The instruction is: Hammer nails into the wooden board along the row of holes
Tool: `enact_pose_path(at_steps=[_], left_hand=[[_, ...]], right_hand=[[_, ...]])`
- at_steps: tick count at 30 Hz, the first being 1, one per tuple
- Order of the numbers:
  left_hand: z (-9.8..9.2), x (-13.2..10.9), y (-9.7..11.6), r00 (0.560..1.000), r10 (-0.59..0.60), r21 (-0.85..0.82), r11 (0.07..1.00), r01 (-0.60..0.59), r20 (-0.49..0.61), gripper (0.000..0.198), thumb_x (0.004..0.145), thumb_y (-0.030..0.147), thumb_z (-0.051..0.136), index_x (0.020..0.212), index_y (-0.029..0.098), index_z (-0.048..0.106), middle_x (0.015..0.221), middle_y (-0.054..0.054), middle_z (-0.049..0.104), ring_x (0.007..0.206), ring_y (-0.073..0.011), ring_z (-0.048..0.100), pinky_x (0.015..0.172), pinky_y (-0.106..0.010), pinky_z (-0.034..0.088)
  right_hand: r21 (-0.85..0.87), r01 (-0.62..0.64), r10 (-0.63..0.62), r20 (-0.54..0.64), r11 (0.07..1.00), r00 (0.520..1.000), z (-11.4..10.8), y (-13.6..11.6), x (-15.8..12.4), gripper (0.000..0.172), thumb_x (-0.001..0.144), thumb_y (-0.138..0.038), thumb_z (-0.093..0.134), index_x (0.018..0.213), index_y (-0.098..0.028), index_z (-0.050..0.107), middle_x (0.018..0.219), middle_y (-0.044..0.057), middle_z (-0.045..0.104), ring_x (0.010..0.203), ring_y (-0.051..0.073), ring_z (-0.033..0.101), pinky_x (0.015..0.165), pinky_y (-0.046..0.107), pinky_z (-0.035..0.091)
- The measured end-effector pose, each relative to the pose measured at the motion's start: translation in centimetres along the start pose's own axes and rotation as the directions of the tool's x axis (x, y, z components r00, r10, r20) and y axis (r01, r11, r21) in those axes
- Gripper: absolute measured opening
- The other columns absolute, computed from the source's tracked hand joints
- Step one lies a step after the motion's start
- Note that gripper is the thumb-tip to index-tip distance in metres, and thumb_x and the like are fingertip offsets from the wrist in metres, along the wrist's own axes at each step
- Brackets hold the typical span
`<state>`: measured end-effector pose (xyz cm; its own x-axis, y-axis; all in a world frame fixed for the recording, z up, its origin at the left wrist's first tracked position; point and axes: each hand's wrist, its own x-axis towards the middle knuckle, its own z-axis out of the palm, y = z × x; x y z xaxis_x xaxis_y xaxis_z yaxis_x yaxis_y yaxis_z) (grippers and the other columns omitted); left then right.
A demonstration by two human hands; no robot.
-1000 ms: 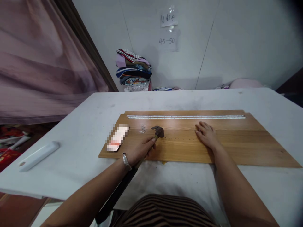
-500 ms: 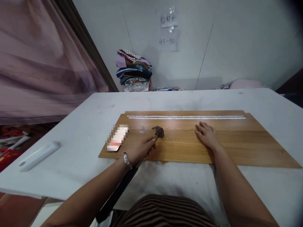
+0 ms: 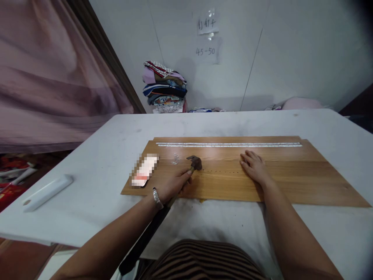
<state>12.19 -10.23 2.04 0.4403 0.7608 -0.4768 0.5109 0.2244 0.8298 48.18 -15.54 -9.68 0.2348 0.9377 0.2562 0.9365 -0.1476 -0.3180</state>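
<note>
My left hand is wrapped round the handle of a claw hammer, close below its head. The hammer's head rests on or just over a wooden board, and its long dark handle runs back under my forearm. My right hand lies flat on the board with its fingers stretched out, holding nothing. Between the two hands runs a row of small dark dots, too small to tell whether nail heads or holes. Several loose nails lie left of the hammer's head.
A blurred-out phone lies at the board's left end. Two white measuring strips run along its far side. The board sits on a white table, with a white oblong object at left. Folded clothes are stacked by the wall.
</note>
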Motion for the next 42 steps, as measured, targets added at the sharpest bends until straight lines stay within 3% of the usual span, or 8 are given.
enact_pose_path(at_steps=[16, 22, 36, 42], left_hand=[[-0.09, -0.12, 0.02, 1.0, 0.015, -0.019, 1.0, -0.015, 0.003, 0.051, 0.082, 0.068, 0.053, 0.083, 0.017, 0.056, 0.071, 0.002, 0.052, 0.049, -0.0067, 0.042, 0.041, -0.019, 0.034], [-0.18, -0.05, -0.18, 1.0, 0.009, -0.038, 0.999, -0.009, 0.001, 0.053, 0.082, 0.069, 0.053, 0.079, 0.017, 0.057, 0.058, 0.004, 0.046, 0.046, -0.0073, 0.04, 0.041, -0.019, 0.031], [-0.13, -0.09, -0.07, 1.0, 0.004, -0.032, 0.999, -0.005, -0.007, 0.052, 0.081, 0.069, 0.054, 0.081, 0.017, 0.058, 0.067, 0.002, 0.051, 0.049, -0.0074, 0.042, 0.041, -0.019, 0.033], [-0.21, 0.1, -0.33, 1.0, -0.014, -0.024, 1.0, 0.013, -0.012, 0.052, 0.081, 0.069, 0.054, 0.077, 0.018, 0.058, 0.061, 0.003, 0.048, 0.048, -0.0081, 0.042, 0.042, -0.02, 0.033]], right_hand=[[-0.009, 0.008, -0.008, -0.005, 1.0, 1.0, -0.03, -0.09, 0.0, 0.043, 0.095, -0.038, 0.043, 0.125, -0.021, 0.068, 0.142, 0.015, 0.058, 0.134, 0.03, 0.049, 0.109, 0.052, 0.035], [-0.001, -0.005, 0.005, 0.007, 1.0, 1.0, 0.14, 0.14, -0.02, 0.044, 0.094, -0.039, 0.042, 0.126, -0.022, 0.067, 0.143, 0.014, 0.057, 0.135, 0.03, 0.047, 0.11, 0.052, 0.034], [-0.007, 0.0, 0.0, 0.013, 1.0, 1.0, 0.02, 0.07, 0.02, 0.045, 0.094, -0.039, 0.043, 0.127, -0.021, 0.067, 0.144, 0.015, 0.057, 0.135, 0.03, 0.048, 0.11, 0.054, 0.035], [-0.002, -0.002, 0.002, 0.012, 1.0, 1.0, -0.19, -0.15, -0.03, 0.043, 0.094, -0.038, 0.043, 0.125, -0.022, 0.068, 0.143, 0.014, 0.058, 0.135, 0.03, 0.048, 0.11, 0.054, 0.034]])
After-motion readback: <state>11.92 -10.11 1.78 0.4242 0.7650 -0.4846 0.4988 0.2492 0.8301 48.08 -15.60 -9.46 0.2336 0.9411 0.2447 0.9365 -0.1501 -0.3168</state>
